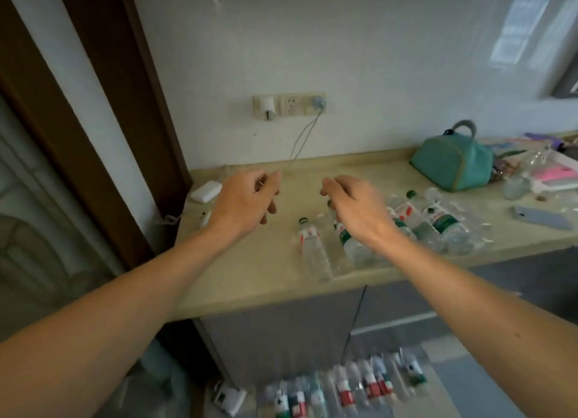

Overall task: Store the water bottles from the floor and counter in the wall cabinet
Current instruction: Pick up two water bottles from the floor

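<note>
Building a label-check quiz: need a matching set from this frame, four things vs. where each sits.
Things:
1. teal bag
2. white charger
3. red-label bottle
4. bottle row

Places:
A. on the floor by the cabinet
B. counter's left end, by the door frame
C. lying on the counter between the hands
D. counter's back right, near the wall

Pairs: 1-D, 2-B, 3-C, 4-A

Row of bottles on the floor (344,389): motion-blurred, labels unreadable, count uncertain; lowest ones cut by the bottom edge. Right hand (353,211) blurred, covers the tops of the counter bottles (350,245) behind it; whether its fingers touch a cap cannot be told. Left hand (247,198): fingers curl under, tips hidden. Clutter at the counter's far right (550,173) runs off frame, items indistinct.
</note>
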The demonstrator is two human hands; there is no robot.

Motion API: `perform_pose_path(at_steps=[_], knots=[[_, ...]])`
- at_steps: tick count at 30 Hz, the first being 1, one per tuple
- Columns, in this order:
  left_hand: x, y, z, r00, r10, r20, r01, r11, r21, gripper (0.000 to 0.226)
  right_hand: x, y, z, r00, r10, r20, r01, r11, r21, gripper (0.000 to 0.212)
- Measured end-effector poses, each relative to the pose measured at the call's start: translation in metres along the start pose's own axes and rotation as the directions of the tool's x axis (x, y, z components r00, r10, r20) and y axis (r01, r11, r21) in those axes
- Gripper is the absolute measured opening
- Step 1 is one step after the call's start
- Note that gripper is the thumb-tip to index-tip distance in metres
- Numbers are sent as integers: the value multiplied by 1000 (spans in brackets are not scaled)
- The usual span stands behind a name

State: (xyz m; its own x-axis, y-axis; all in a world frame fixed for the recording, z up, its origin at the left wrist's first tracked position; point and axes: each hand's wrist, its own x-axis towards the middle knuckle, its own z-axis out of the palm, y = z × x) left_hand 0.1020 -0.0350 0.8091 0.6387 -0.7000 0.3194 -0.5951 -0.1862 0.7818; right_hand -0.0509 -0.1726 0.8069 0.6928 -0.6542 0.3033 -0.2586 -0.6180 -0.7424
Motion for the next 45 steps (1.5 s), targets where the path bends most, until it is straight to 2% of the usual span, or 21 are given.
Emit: perform_pose_path(at_steps=[5, 10, 14, 16, 19, 25, 28, 33, 36, 39, 42, 45], knots=[[-73, -65, 56, 963, -227, 142, 229, 973, 3, 32, -66, 77, 40, 990, 83, 114, -85, 996, 6, 44], [-131, -130, 117, 898, -408, 167, 408, 912, 35, 26, -127, 166, 80, 940, 223, 258, -224, 974, -26, 42], [-181, -197, 190, 796, -568, 211, 553, 823, 127, 21, -174, 269, 109, 830, 391, 397, -392, 916, -83, 31], [-199, -231, 222, 751, -634, 185, 623, 773, 119, 24, -188, 315, 125, 784, 451, 428, -448, 887, -113, 23], [-224, -284, 267, 695, -704, 143, 694, 710, 120, 31, -205, 377, 158, 728, 525, 441, -530, 839, -124, 24], [-264, -433, 363, 650, -746, 146, 717, 665, 208, 33, -251, 499, 272, 643, 603, 472, -606, 778, -167, 19], [-291, -518, 410, 654, -742, 150, 697, 667, 263, 36, -277, 557, 345, 613, 629, 477, -628, 755, -189, 17], [-342, -637, 471, 595, -785, 173, 735, 619, 277, 45, -312, 632, 465, 550, 663, 508, -669, 714, -208, 36], [-364, -694, 500, 569, -804, 175, 754, 595, 278, 54, -327, 673, 524, 551, 658, 513, -661, 719, -213, 38], [-378, -739, 528, 562, -812, 157, 759, 582, 292, 74, -338, 707, 574, 586, 638, 500, -607, 754, -250, 41], [-385, -774, 555, 569, -809, 148, 768, 587, 258, 86, -352, 730, 613, 623, 596, 507, -577, 787, -217, 58], [-395, -793, 575, 572, -805, 157, 776, 593, 216, 87, -368, 741, 641, 624, 602, 498, -612, 773, -168, 72]])
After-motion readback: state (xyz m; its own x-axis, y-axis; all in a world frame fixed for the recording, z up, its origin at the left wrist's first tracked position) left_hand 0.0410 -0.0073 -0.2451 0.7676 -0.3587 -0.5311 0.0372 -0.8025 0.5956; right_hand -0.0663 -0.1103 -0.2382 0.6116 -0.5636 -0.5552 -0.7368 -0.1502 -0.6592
